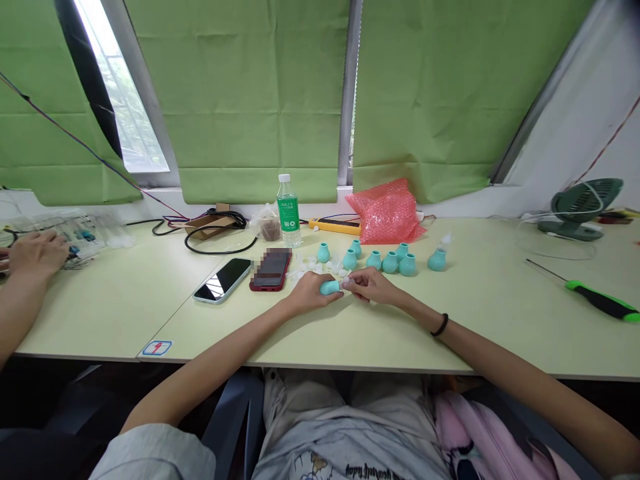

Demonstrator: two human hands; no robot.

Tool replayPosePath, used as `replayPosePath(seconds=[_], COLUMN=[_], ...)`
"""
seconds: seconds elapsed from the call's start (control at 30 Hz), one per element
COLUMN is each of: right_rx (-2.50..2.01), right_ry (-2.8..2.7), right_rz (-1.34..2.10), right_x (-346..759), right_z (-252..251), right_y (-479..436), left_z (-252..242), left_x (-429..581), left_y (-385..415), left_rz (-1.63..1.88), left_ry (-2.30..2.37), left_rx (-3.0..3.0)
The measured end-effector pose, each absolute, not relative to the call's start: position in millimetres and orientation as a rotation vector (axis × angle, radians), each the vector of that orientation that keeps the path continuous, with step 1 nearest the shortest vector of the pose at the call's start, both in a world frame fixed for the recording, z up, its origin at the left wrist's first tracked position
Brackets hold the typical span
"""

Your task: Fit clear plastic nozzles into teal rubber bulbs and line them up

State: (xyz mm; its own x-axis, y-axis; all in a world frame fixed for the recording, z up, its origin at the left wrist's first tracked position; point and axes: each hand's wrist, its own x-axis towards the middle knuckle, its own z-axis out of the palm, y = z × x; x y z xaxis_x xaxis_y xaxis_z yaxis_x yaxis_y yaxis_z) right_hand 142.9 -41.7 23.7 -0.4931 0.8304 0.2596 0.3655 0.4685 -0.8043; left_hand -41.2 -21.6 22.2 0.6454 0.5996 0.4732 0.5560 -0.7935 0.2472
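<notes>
My left hand is wrapped round a small turquoise bulb-shaped bottle, tilted on its side with its mouth toward the right. Fingers pinched together, my right hand holds a small white plastic piece right at that mouth; whether it sits inside the opening I cannot tell. Just behind both hands lie several loose white plastic pieces. Several more turquoise bottles stand upright there with open tops. Farther right, one turquoise bottle carries a clear pointed tip.
Left of my hands lie a red-cased phone and a light-cased phone. Behind are a water bottle and red bubble wrap. A screwdriver and green fan are on the right; a co-worker's hand is far left.
</notes>
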Motion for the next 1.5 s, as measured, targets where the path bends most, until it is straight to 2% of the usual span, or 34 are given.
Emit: replayPosePath(seconds=[0.23,0.47,0.7,1.0,1.17,1.23,1.4,1.5], right_rx=[-1.029,-1.036,-0.902,-0.768,-0.770,-0.890,-1.190,-1.326], right_ry=[-1.998,-1.925,-1.675,-1.814,-1.786,-1.755,-1.771,-1.909], right_rz=[1.118,1.385,0.980,1.007,1.015,0.866,0.059,0.017], right_x=[141.8,144.2,137.3,143.9,142.3,144.7,154.9,156.2], right_z=[26.3,27.2,25.0,31.3,35.2,33.6,22.1,14.4], right_y=[-42.3,-40.5,-39.0,-39.5,-38.3,-34.9,-22.6,-18.5], left_z=[15.3,15.7,17.6,18.9,25.9,28.7,28.2,25.6], left_x=[-38.7,-39.3,-35.8,-36.1,-36.7,-38.5,-42.0,-41.8], left_y=[-22.4,-23.2,-16.5,-19.9,-15.5,-12.8,-9.2,-9.3], left_rz=[0.882,0.988,1.302,1.281,1.435,1.492,1.443,1.414], left_ry=[1.101,0.848,0.795,0.727,0.800,0.881,1.048,0.968], left_rx=[3.086,3.235,2.843,2.781,2.673,2.586,2.487,2.529])
